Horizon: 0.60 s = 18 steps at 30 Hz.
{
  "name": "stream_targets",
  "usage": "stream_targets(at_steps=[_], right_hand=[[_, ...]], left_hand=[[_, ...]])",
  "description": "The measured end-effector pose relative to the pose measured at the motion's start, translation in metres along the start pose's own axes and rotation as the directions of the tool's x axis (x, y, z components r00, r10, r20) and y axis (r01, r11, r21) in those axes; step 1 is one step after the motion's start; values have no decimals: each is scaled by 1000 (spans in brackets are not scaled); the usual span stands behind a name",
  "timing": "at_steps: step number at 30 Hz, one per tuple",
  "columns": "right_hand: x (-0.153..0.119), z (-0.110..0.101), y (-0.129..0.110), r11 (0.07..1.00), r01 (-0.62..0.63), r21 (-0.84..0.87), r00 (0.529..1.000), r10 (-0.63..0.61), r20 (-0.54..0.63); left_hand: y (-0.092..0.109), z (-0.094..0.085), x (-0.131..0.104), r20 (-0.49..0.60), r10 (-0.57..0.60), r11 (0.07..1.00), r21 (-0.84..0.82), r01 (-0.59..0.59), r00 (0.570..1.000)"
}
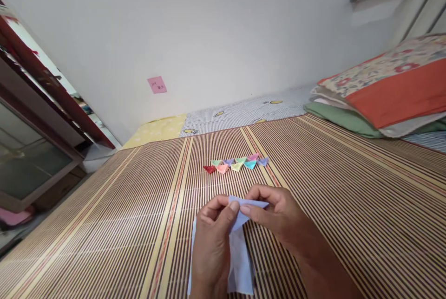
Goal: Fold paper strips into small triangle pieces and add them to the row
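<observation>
My left hand (212, 238) and my right hand (275, 215) meet over a striped bamboo mat (104, 234), both pinching a small piece of light blue paper (249, 204) at its top edge. A larger light blue sheet (240, 262) lies flat on the mat under my hands, partly hidden by my left wrist. Just beyond my fingers sits a row of several small folded paper triangles (237, 163) in red, green, pink, yellow, teal and purple.
A stack of folded bedding with an orange and floral cover (386, 90) lies at the far right. A pink sticky note (157, 84) is on the white wall. A dark wood-framed cabinet with glass (31, 150) stands at the left beside the mat's edge.
</observation>
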State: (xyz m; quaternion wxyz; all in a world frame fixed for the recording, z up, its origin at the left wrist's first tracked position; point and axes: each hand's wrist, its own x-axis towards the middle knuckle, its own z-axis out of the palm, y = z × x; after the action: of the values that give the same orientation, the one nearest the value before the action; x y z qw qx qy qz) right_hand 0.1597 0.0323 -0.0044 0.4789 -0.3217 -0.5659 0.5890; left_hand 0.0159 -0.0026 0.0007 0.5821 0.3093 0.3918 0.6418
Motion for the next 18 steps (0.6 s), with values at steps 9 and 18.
stream_targets(at_steps=[9,18], right_hand=[[2,21,4,1000,-14,7,1000,14,-20],[-2,25,-3,969,-23,-246,997,40,64]], left_hand=[[-3,0,0,-184,131,984,-92,-150,974],[0,-5,9,-265,3,944,-318,-90,964]])
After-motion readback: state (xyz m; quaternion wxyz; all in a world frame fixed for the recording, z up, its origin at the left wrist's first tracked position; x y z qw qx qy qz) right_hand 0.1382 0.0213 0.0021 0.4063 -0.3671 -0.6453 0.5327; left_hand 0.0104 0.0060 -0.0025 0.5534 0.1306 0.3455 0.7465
